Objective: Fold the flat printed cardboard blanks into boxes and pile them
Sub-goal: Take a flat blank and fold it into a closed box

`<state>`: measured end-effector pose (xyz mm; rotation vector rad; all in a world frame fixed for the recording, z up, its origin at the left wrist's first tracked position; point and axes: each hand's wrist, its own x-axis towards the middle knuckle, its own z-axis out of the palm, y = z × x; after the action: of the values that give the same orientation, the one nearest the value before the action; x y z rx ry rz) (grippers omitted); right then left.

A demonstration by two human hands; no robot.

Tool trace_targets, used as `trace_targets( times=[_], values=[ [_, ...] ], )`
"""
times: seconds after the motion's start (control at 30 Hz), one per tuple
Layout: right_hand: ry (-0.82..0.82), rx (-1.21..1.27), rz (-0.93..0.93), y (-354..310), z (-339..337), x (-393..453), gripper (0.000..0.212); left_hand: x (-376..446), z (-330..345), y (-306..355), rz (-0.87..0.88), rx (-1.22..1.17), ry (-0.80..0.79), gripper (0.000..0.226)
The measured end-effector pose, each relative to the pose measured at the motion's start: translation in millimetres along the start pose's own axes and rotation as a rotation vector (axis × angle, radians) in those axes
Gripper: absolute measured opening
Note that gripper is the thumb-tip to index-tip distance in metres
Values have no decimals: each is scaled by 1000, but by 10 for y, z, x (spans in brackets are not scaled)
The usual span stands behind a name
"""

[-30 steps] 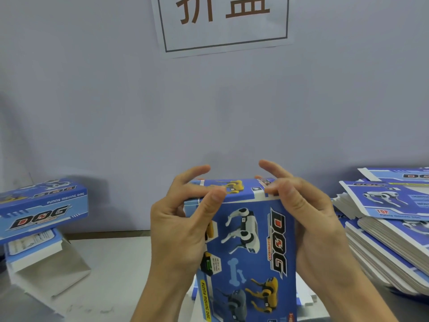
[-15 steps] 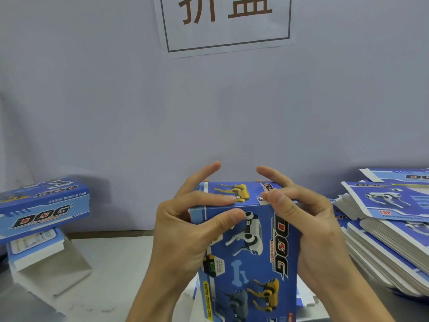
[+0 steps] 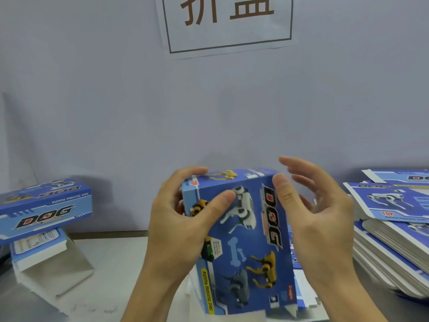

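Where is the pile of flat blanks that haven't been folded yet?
The stack of flat blanks lies at the right edge of the head view on the table, just beyond the right hand and against the wall.

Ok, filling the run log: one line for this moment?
box upright, top closed | left hand grips box | right hand open beside it | flat blanks right

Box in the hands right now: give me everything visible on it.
The folded box is glossy blue printed cardboard, held upright above the table and tilted slightly. Its front shows a white robot dog, yellow and grey dogs, a bone, a vertical "DOG" logo and "FUNNY MOVING DOG". The top flap looks closed. The left hand grips its upper left corner, thumb on the front. The right hand is open, its thumb at the top right edge.
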<state>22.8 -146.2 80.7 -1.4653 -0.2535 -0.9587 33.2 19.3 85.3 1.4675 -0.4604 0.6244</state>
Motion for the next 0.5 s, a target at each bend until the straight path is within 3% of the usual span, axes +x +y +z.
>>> trace_targets(
  times=[0.03,0.13,0.27,0.4,0.5],
  values=[
    [34,-63,-42,1,10,5,12,15,-19,5,23,-2,59,43],
    [76,-170,-129,-15,81,-8,18,60,-86,-16,35,-97,267,47],
    [-59,-174,-145,-32,221,-123,25,76,-97,-57,-41,-271,469,60],
    [-271,-297,43,14,320,-226,32,97,-35,-103,-193,-386,575,52],
    [-244,-323,201,29,309,-226,49,83,48,-124,-390,-406,514,58]
  ],
)
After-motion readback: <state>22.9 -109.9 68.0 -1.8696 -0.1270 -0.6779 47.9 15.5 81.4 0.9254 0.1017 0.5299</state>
